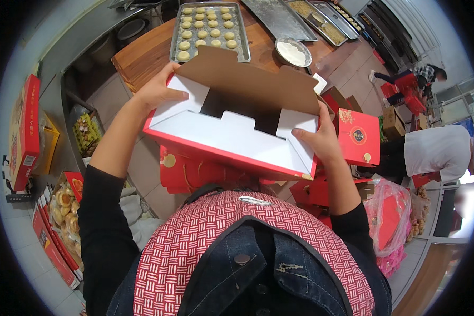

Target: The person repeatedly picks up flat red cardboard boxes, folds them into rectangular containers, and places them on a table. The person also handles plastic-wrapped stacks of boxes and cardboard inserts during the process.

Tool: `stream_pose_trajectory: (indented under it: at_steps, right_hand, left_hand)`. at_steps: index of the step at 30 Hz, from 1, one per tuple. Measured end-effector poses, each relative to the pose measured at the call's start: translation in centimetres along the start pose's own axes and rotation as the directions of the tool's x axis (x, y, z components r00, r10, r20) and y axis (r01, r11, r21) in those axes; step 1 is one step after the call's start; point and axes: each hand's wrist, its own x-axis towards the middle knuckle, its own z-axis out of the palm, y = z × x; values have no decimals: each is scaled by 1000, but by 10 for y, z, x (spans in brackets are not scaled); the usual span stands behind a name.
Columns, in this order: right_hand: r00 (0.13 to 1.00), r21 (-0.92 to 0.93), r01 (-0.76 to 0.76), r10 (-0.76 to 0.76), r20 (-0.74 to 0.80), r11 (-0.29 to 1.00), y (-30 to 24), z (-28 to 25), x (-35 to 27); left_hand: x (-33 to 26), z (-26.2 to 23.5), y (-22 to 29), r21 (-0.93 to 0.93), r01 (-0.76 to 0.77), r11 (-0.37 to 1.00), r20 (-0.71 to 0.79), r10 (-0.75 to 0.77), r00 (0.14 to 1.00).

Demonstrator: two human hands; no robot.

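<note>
Between my two hands is a red cardboard gift box [216, 138], tilted, with white flaps and a raised brown flap at its far side. At its left end my left hand [157, 90] grips the edge, thumb lying on a white side flap. My right hand [322, 138] holds the right end, its thumb pressed against the other side flap. A dark gap shows between the flaps; the box's inside is mostly hidden. Below it, partly covered, lie red gift bags [189, 174] with cord handles.
Ahead, a wooden table [137, 58] bears a tray of round pastries [200, 32], a metal bowl of white powder [293, 51] and other trays. Red boxes [358, 137] stand at the right. Two people work farther right. Packed pastries [66, 208] lie at the left.
</note>
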Motion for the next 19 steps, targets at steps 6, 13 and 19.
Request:
stream_pose_trajectory:
  at_steps: [6,13,19]
  right_hand:
    - [828,-145,560,-550,108,816,32,-8,-13]
    - [949,-395,299,-224,223,869,-10,-10,-23]
    - [971,-833,103,125,202,543,-22,12,-12]
  left_hand:
    - [-9,8,-16,-151,-326,933,77,339,938]
    - [-29,23,-1,393,-372,841,173,330,928]
    - [-32,45,5,773,-151,617,74,150,986]
